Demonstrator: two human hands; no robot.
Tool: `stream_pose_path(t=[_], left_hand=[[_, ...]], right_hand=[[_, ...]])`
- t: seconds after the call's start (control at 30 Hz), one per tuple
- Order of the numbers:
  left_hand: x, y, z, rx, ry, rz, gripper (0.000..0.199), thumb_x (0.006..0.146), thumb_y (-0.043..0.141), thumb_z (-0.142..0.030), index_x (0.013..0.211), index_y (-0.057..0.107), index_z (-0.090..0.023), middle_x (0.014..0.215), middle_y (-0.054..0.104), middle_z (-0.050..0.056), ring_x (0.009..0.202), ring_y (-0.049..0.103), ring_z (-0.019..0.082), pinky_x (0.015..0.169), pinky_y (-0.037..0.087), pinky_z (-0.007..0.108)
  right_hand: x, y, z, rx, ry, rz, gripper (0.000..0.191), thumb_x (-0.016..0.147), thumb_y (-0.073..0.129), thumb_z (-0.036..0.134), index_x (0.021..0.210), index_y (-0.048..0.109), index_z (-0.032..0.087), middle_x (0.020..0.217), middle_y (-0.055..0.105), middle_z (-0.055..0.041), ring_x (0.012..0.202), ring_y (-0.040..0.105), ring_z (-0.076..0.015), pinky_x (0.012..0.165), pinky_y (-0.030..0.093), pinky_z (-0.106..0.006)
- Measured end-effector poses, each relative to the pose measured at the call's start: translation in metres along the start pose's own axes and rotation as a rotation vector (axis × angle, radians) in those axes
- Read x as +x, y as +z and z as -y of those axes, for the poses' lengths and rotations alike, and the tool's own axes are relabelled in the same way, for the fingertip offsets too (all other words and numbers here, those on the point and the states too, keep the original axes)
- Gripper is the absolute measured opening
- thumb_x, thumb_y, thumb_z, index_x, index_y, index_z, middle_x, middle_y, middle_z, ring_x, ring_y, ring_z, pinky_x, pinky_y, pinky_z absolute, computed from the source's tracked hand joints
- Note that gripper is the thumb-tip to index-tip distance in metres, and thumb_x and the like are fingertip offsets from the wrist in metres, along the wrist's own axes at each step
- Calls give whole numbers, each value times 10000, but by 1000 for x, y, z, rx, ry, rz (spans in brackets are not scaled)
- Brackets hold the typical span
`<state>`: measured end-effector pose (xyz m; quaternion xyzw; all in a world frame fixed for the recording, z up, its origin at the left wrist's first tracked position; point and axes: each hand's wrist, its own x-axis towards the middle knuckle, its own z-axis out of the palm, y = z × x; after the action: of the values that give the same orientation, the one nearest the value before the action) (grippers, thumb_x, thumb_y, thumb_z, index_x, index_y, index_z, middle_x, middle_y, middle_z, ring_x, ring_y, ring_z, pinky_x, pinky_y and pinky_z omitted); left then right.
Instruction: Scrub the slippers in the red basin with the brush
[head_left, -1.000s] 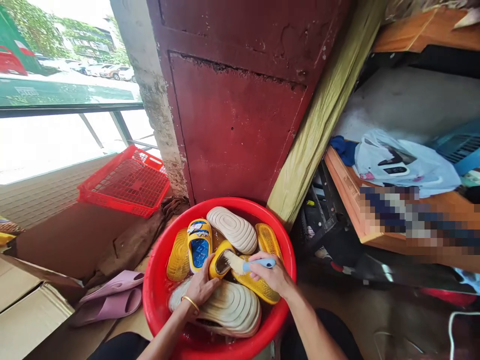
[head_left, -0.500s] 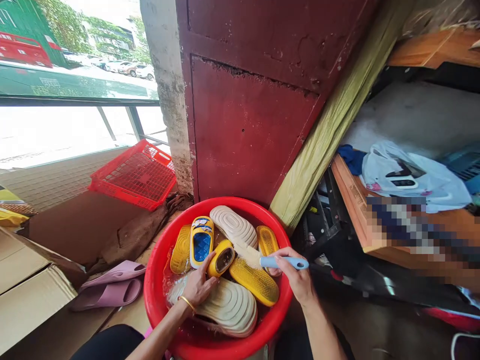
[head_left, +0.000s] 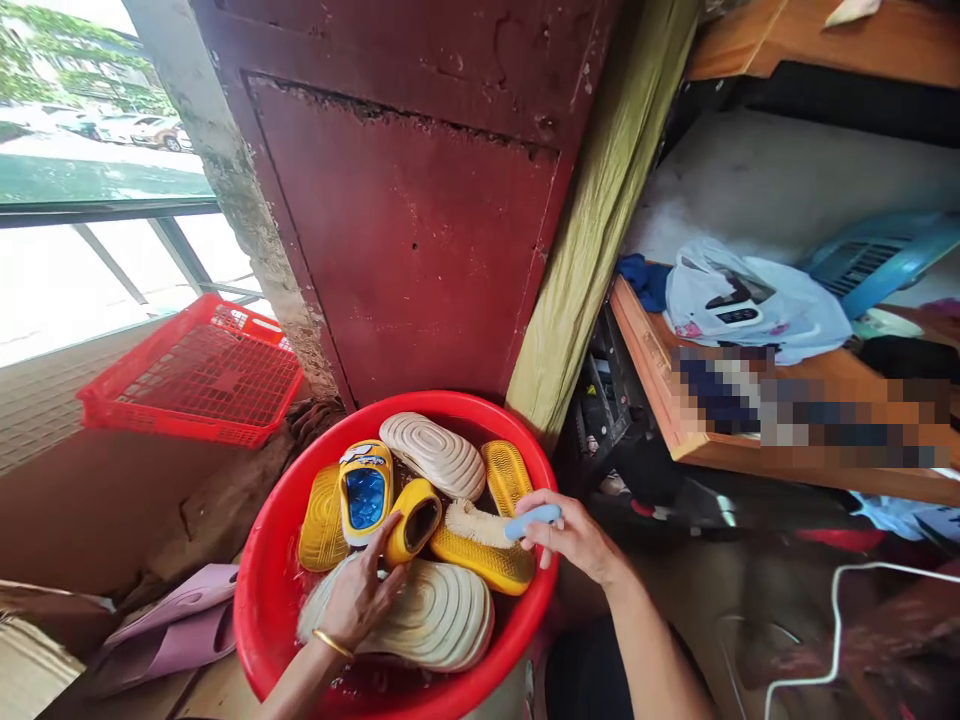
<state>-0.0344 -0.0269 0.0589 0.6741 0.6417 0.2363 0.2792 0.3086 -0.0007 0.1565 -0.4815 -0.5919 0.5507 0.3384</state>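
Two bare hands work inside a round red plastic basin (head_left: 262, 590) that holds wet slippers. The right hand (head_left: 574, 535) is closed around the pale blue plastic handle of a scrub brush (head_left: 491, 522), whose cream bristles lie against the ribbed sole of a yellow slipper (head_left: 480, 558) near the basin's right wall. The left hand (head_left: 358, 592), with a thin gold bangle at the wrist, has its fingers curled on a small yellow slipper (head_left: 414, 512) tipped on its side, so its dark opening faces up; the palm rests over a large cream slipper (head_left: 431, 615) lying sole-up, its surface marked by concentric oval ridges. Another cream slipper (head_left: 433, 455) with the same ridged sole lies at the far side, beside a yellow child's slipper with a blue footbed (head_left: 365, 492). Behind the basin stands a rusty, flaking dark-red metal door (head_left: 420, 220). A red lattice plastic basket (head_left: 195, 375) sits to the left, and mauve rubber slippers (head_left: 169, 630) lie on the floor just beside the basin.
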Motion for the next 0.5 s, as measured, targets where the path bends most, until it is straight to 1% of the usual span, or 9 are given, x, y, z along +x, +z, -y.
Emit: stream_pose_path(t=[0.07,0.13,0.2,0.27,0.33,0.4,0.47,0.5], left_hand=[[2,4,4,-1,-9,-18,670,933,432,-461,1549,383,-204,1172,761,144,921,739,295,879,531,402],[7,12,11,-13,-28,-39,692,933,442,-478,1559,360,-195,1158,763,151,967,749,316,894,551,426],[14,22,19,-9,-40,-42,717,919,470,-487,1555,362,-172,1189,754,178,1075,739,345,942,557,455],[22,32,25,22,-25,-35,754,892,514,-493,1546,372,-146,1315,705,220,1216,690,370,1022,538,482],[30,40,28,55,-6,-14,807,864,561,-486,1549,361,-108,1451,615,255,1329,620,376,1100,499,481],[35,46,29,77,-14,19,843,847,588,-442,1560,335,-69,1502,562,278,1367,590,370,1133,475,462],[37,49,27,76,-54,34,846,834,600,-391,1562,334,-54,1473,586,285,1343,610,370,1118,483,453],[37,50,26,55,-67,27,835,832,606,-384,1561,349,-66,1454,605,275,1330,619,369,1109,488,454]], right_hand=[[1,2,-3,-133,22,-93,294,814,706,436,985,722,197,699,695,9,560,622,-150,470,477,-224],[2,9,-11,-304,14,-113,178,804,686,337,910,747,207,693,694,21,543,596,-132,499,457,-222],[7,22,-21,-453,-50,-98,151,758,688,225,884,772,226,771,733,18,643,633,-144,601,480,-237],[14,38,-29,-561,-120,-114,193,711,692,151,858,781,238,832,759,13,749,657,-166,700,488,-256],[20,53,-30,-622,-145,-133,183,708,693,136,833,778,239,816,759,9,757,655,-173,721,481,-266],[22,60,-24,-641,-165,-146,127,740,683,154,795,764,235,779,747,5,737,653,-174,720,480,-270],[15,58,-14,-615,-190,-151,93,773,672,182,776,751,231,766,741,-2,737,667,-181,722,493,-275],[8,53,-10,-573,-189,-153,84,797,666,207,777,745,229,747,733,-5,718,674,-185,700,503,-276]])
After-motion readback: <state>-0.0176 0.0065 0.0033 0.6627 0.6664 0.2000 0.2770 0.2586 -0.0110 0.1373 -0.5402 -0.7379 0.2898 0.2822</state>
